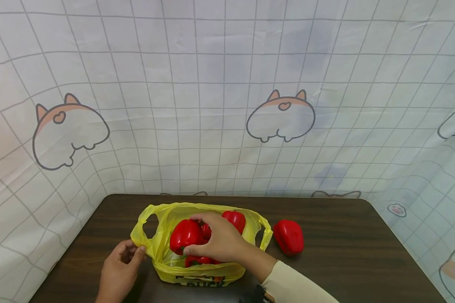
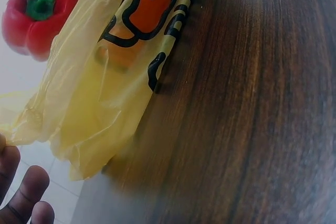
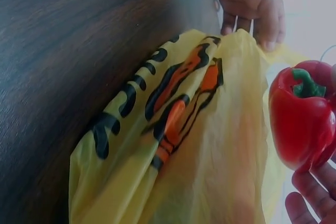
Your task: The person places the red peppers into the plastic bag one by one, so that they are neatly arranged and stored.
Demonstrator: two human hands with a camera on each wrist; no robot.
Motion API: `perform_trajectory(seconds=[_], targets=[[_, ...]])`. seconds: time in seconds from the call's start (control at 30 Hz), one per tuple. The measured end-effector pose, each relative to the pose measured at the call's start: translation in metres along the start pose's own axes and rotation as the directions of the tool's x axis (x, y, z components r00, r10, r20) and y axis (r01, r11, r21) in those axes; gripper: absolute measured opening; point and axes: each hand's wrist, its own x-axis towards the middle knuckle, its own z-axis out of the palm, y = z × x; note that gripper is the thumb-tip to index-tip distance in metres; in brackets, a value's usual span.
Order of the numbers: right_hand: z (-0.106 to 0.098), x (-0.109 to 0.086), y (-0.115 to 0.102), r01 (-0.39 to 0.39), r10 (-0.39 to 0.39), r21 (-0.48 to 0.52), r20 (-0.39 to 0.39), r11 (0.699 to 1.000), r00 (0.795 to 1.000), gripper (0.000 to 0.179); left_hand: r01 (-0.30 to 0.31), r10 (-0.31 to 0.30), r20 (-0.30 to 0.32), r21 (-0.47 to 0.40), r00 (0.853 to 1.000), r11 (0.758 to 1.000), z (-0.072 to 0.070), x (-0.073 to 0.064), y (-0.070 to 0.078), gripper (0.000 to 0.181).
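A yellow plastic bag (image 1: 163, 267) with two loop handles and a printed cartoon design stands with its mouth spread on the table. My left hand (image 1: 119, 269) pinches the bag's edge by the left handle between thumb and fingertips. Over the bag's mouth, my right hand (image 1: 225, 240) grips a red bell pepper (image 1: 183, 236), its thumb at the near side and its fingers at the far side. The right wrist view shows that pepper (image 3: 302, 121) with its green stem, raised beside the bag's rim. More red peppers (image 1: 235, 221) lie inside, partly hidden by the right hand.
Another red bell pepper (image 1: 289, 237) lies on the table just right of the bag. The dark wooden table (image 1: 345, 252) has rounded far corners. Behind it hangs a white checked cloth (image 1: 212, 105) with cartoon animals, which also runs along both sides.
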Motion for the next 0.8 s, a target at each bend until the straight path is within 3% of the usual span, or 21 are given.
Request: perform_trajectory(seconds=[0.3,0.6,0.8], targets=[[0.014,0.008,-0.005,-0.02,0.02,-0.019,0.006,1.0,1.0,0.077,-0.009,0.009,-0.009,0.009,1.0,1.0,0.0,0.001,-0.003,0.035],[0.028,0.018,-0.005,0.023,-0.023,-0.086,0.003,0.996,1.0,0.076,-0.022,0.023,-0.03,0.038,0.999,0.999,0.001,0.003,-0.005,0.032],[0.034,0.019,-0.004,-0.014,0.017,-0.119,0.023,0.993,1.0,0.078,-0.016,0.017,-0.027,0.03,0.999,0.999,0.0,0.002,-0.004,0.032]])
